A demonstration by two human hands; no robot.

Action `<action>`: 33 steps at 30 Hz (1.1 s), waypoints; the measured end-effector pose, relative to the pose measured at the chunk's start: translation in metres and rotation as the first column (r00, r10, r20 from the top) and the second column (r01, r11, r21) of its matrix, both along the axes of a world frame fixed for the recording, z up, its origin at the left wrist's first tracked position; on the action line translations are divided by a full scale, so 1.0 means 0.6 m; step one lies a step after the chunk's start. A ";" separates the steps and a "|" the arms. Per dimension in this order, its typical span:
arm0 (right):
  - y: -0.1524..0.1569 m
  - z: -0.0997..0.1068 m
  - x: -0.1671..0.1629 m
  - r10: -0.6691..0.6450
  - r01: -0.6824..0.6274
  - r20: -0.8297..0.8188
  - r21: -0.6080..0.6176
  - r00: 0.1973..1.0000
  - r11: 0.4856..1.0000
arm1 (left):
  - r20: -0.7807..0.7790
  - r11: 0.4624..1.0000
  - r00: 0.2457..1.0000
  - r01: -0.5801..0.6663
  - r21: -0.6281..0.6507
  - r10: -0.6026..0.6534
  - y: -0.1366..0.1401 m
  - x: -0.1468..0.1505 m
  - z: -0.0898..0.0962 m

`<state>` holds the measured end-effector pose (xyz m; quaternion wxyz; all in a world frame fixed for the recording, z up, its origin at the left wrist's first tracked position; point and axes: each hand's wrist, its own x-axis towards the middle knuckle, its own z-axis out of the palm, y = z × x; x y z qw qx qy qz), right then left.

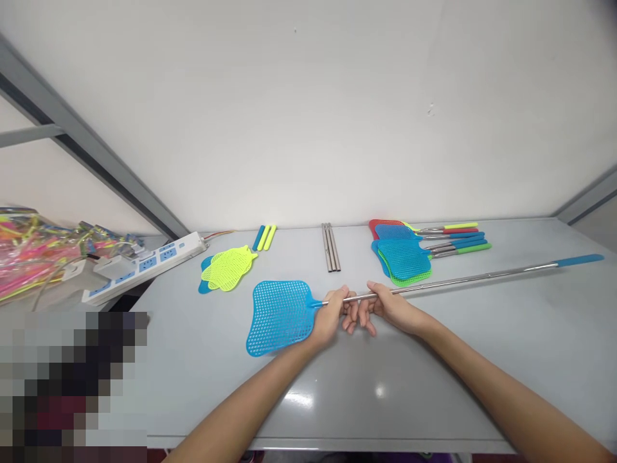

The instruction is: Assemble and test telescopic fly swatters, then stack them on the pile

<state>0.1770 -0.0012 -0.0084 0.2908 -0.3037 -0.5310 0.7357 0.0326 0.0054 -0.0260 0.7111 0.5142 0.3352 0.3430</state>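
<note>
A blue fly swatter (pixel 282 316) with its steel telescopic rod drawn out long is held above the grey table. My left hand (pixel 331 315) is closed on the rod close to the swatter's head. Farther along the same rod, my right hand (pixel 388 307) grips it with thumb on top, some fingers loosely curled beneath. The rod runs off to the right and ends in a blue handle (pixel 581 260). Behind my hands lie several loose metal rods (pixel 331 247), side by side.
Loose yellow and blue swatter heads (pixel 229 268) and loose handle grips (pixel 267 238) lie at the back left. Several assembled swatters (pixel 405 257) are stacked at the back right. A white power strip (pixel 144 265) and plastic-wrapped colourful items (pixel 43 251) sit left; a wall stands behind.
</note>
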 end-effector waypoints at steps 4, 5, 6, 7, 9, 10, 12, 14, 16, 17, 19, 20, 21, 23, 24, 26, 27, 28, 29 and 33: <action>0.001 -0.005 -0.003 -0.076 0.076 -0.027 -0.011 0.997 0.997 | 0.026 0.999 0.999 -0.039 -0.035 0.040 0.005 0.002 0.000; 0.001 -0.007 -0.004 -0.094 0.094 -0.022 -0.002 0.995 0.996 | 0.032 0.998 0.998 -0.047 -0.043 0.048 0.007 0.001 0.000; 0.001 -0.008 -0.005 -0.109 0.109 -0.012 0.009 0.994 0.994 | 0.037 0.997 0.998 -0.056 -0.051 0.058 0.008 0.000 0.001; 0.001 -0.009 -0.005 -0.122 0.122 0.001 0.017 0.993 0.992 | 0.041 0.996 0.997 -0.067 -0.062 0.070 0.010 0.000 0.002; 0.000 -0.011 -0.005 -0.142 0.142 0.034 0.014 0.989 0.990 | 0.051 0.991 0.993 -0.101 -0.093 0.106 0.012 -0.001 0.006; 0.000 -0.012 -0.004 -0.150 0.150 0.049 0.003 0.987 0.989 | 0.059 0.987 0.990 -0.122 -0.106 0.129 0.013 0.000 0.008; 0.001 -0.013 -0.003 -0.170 0.172 0.068 -0.030 0.983 0.985 | 0.079 0.980 0.982 -0.162 -0.120 0.172 0.015 0.000 0.011; 0.002 -0.015 -0.002 -0.182 0.186 0.067 -0.049 0.981 0.981 | 0.101 0.977 0.975 -0.188 -0.105 0.198 0.015 0.000 0.012; 0.003 -0.017 -0.001 -0.177 0.179 0.057 -0.044 0.983 0.983 | 0.130 0.971 0.963 -0.229 -0.073 0.237 0.015 -0.002 0.012; 0.002 -0.018 -0.001 -0.169 0.171 0.054 -0.038 0.984 0.985 | 0.149 0.961 0.950 -0.270 -0.056 0.275 0.015 -0.004 0.012; 0.002 -0.018 -0.002 -0.154 0.156 0.054 -0.028 0.987 0.987 | 0.199 0.925 0.905 -0.379 -0.024 0.376 0.014 -0.007 0.012; 0.001 -0.017 -0.002 -0.148 0.150 0.056 -0.026 0.987 0.988 | 0.224 0.901 0.877 -0.433 -0.015 0.425 0.013 -0.009 0.012; 0.000 -0.016 -0.003 -0.142 0.144 0.059 -0.026 0.988 0.989 | 0.241 0.877 0.850 -0.480 -0.011 0.468 0.012 -0.010 0.013; 0.000 -0.013 -0.004 -0.127 0.128 0.060 -0.024 0.990 0.991 | 0.244 0.836 0.810 -0.548 -0.006 0.533 0.011 -0.011 0.014; 0.000 -0.013 -0.004 -0.116 0.118 0.060 -0.022 0.991 0.993 | 0.231 0.819 0.797 -0.573 -0.003 0.559 0.011 -0.010 0.014; 0.000 -0.013 -0.004 -0.088 0.089 0.060 -0.018 0.994 0.996 | 0.199 0.785 0.770 -0.619 0.003 0.606 0.013 -0.009 0.013; 0.001 -0.013 -0.004 -0.075 0.076 0.061 -0.015 0.995 0.997 | 0.190 0.766 0.752 -0.643 0.001 0.631 0.015 -0.009 0.012; 0.001 -0.014 -0.003 -0.064 0.065 0.064 -0.012 0.996 0.998 | 0.185 0.749 0.735 -0.663 -0.005 0.652 0.017 -0.008 0.010; 0.002 -0.015 -0.003 -0.055 0.056 0.067 -0.009 0.996 0.998 | 0.182 0.734 0.720 -0.679 -0.016 0.670 0.019 -0.008 0.009; 0.003 -0.017 -0.002 -0.041 0.041 0.078 0.010 0.996 0.999 | 0.167 0.720 0.706 -0.693 -0.038 0.688 0.025 -0.008 0.005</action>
